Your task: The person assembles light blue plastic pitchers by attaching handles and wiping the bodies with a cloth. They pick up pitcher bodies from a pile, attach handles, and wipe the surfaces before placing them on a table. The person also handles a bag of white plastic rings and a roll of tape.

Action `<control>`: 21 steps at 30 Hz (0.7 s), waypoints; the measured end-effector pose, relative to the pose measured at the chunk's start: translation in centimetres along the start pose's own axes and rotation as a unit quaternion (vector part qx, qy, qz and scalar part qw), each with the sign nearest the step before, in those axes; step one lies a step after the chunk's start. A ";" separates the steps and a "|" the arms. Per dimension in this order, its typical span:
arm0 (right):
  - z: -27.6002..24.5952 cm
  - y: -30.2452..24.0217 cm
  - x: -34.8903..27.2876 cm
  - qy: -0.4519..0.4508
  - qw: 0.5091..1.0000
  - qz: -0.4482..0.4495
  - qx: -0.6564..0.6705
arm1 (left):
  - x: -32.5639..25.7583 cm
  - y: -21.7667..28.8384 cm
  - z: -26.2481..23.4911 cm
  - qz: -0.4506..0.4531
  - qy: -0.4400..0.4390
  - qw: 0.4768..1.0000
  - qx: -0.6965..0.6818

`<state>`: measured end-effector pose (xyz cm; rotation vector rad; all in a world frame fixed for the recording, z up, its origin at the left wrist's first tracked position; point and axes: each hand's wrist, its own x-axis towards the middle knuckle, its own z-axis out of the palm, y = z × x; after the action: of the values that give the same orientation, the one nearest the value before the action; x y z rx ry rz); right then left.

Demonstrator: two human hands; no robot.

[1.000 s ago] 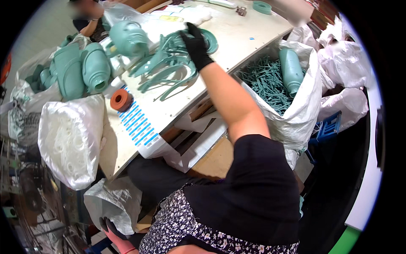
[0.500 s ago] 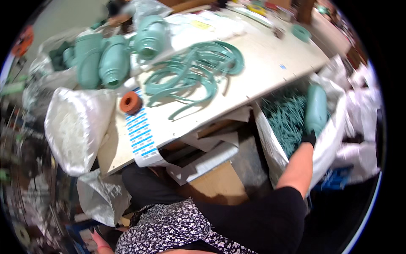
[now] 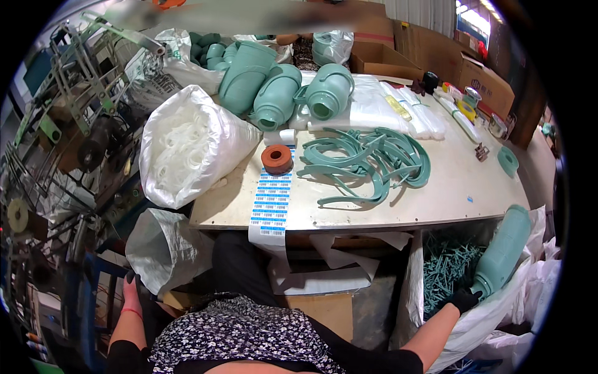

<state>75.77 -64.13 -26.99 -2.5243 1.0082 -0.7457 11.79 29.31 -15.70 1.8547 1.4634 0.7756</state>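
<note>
My right hand (image 3: 464, 301), in a black glove, is closed round the neck end of a pale green plastic bottle-shaped body (image 3: 503, 249). The body lies tilted, neck toward me, over an open white sack (image 3: 416, 293) holding thin green plastic strips (image 3: 453, 268). Low on the left hangs my left hand (image 3: 132, 292), dark at the fingertips, its fingers apart and nothing seen in them. Beside it gapes an empty-looking whitish sack (image 3: 168, 249). On the table (image 3: 243, 187) lie a heap of green curved strap-like strips (image 3: 367, 163) and several green bottle bodies with handles (image 3: 274, 100).
A white sack of clear rings (image 3: 187, 146) leans at the table's left corner. An orange-brown tape roll (image 3: 277, 159) rests on a label strip (image 3: 269, 206). White plastic bags (image 3: 367, 109), a green ring (image 3: 507, 161) and cardboard boxes (image 3: 486, 84) are farther back. Metal machinery (image 3: 81, 118) stands left.
My view has swung toward the right, so the table sits more level. My left hand has come up farther into view. My right hand still grips the bottle body, now tilted more to the right.
</note>
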 end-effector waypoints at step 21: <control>-20.4 -33.1 -35.5 -0.351 0.611 -0.362 0.610 | -13.6 27.3 12.9 0.219 -0.282 0.923 -0.145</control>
<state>60.17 -17.90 -7.25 -1.4932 -0.7228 -0.2782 35.32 9.72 -3.14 1.9663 0.5489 0.5464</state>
